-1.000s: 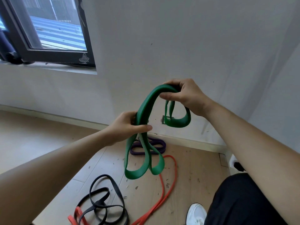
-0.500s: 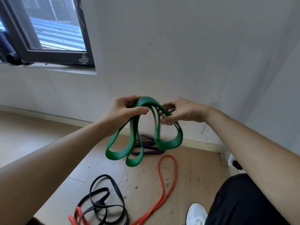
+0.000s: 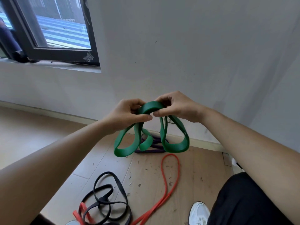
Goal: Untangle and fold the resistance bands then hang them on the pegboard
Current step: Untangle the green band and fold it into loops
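A wide green resistance band (image 3: 176, 146) hangs in the air in folded loops, gathered at the top into one arch. My left hand (image 3: 125, 116) grips the left side of that arch and my right hand (image 3: 176, 106) pinches the right side, thumb tips almost touching. Loops droop below each hand. On the wooden floor lie a purple band (image 3: 154, 146) by the wall, a red band (image 3: 170, 184) and a black band (image 3: 107, 198) tangled with the red one's end. No pegboard is in view.
A grey wall stands straight ahead, with a dark-framed window (image 3: 48, 30) at the upper left. My white shoe (image 3: 198, 213) and black trouser leg (image 3: 243, 202) are at the lower right. Small debris is scattered on the floorboards (image 3: 146, 172).
My hands have come together at the top of the green band. One second ago the right hand held it high and the left lower; now both hold one folded arch.
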Demonstrator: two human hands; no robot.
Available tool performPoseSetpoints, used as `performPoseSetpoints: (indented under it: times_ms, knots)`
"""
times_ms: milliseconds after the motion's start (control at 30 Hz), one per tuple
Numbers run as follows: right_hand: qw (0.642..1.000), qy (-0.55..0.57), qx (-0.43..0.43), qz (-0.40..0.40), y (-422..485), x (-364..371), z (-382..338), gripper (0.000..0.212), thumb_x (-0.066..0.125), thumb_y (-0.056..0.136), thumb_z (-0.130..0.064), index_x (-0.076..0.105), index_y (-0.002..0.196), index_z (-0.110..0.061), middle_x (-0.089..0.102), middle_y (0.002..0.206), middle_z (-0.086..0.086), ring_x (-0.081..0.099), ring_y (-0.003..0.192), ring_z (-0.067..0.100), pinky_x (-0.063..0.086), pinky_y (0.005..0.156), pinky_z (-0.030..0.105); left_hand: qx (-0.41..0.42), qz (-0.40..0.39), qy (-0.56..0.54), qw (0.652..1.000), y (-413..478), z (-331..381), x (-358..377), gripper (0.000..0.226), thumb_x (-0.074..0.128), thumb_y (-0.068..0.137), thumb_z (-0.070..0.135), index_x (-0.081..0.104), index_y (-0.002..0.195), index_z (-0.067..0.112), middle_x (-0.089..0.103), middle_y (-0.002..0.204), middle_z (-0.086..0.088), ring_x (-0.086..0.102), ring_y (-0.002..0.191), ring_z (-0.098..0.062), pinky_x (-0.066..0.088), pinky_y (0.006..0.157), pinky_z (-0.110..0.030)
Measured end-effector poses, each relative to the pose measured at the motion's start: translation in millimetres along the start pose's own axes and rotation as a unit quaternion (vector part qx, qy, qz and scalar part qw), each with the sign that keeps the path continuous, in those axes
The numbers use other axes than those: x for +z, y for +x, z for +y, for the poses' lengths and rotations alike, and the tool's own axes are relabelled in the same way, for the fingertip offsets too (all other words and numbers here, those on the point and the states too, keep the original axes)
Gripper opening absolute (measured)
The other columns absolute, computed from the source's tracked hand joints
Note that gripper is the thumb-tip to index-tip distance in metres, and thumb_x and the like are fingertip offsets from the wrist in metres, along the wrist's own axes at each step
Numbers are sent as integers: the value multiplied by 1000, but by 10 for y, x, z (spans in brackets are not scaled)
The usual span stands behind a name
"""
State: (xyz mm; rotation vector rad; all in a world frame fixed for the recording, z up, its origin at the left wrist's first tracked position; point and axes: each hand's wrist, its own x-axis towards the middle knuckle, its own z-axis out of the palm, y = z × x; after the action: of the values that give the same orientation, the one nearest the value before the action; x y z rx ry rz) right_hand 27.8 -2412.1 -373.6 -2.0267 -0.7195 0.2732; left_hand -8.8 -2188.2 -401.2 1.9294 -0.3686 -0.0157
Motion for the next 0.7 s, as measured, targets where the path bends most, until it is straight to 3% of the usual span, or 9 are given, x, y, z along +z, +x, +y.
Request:
performPoseSetpoints:
  times_ms: [167, 300, 400, 467, 567, 700]
  knots:
    - [996, 80, -18, 46, -7, -24, 0, 22, 79, 85, -9, 74, 107, -7, 74, 96, 9, 70, 90, 17, 54, 85, 29, -11, -12, 26, 1000, -40, -98, 35, 29, 79, 86, 15, 68, 112, 12, 76, 105, -15, 74, 100, -28, 58, 94, -44]
    - [981, 163, -30, 98, -14, -22, -15, 15, 74, 89, -11, 72, 104, -8, 70, 92, 4, 66, 88, 18, 54, 90, 36, -26, -5, -47, 999, -18, -88, 101, 30, 74, 91, 27, 68, 119, 18, 73, 116, -14, 70, 111, -27, 56, 99, -40]
    - [961, 241, -47, 127, -8, 14, -69, 18, 73, 89, -13, 67, 106, -8, 68, 91, 2, 66, 89, 18, 53, 90, 36, -16, 4, -93, 996, 5, 24, 218, 52, 78, 79, 36, 64, 126, 20, 74, 119, -3, 71, 109, -12, 55, 93, -26]
    - [948, 283, -60, 135, -10, 48, -127, 17, 70, 91, -11, 64, 106, -6, 66, 93, 5, 66, 89, 19, 56, 88, 37, -7, -2, -114, 993, 13, 63, 308, 60, 83, 74, 32, 61, 129, 21, 72, 121, -1, 70, 111, -10, 57, 90, -24]
    - [931, 332, -69, 134, -21, 90, -224, 17, 67, 93, -6, 60, 108, -3, 64, 92, 9, 68, 83, 21, 59, 76, 37, 11, 1, -119, 993, 4, 83, 469, 70, 88, 76, 18, 53, 136, 21, 73, 115, -3, 72, 105, -11, 59, 84, -25]
    - [923, 345, -94, 143, -3, 114, -273, 17, 69, 91, -5, 60, 105, -4, 64, 94, 12, 62, 86, 27, 56, 81, 36, 66, 67, -95, 991, 50, 84, 705, 82, 96, 66, 25, 50, 134, 26, 72, 111, -3, 73, 102, -15, 60, 90, -34]
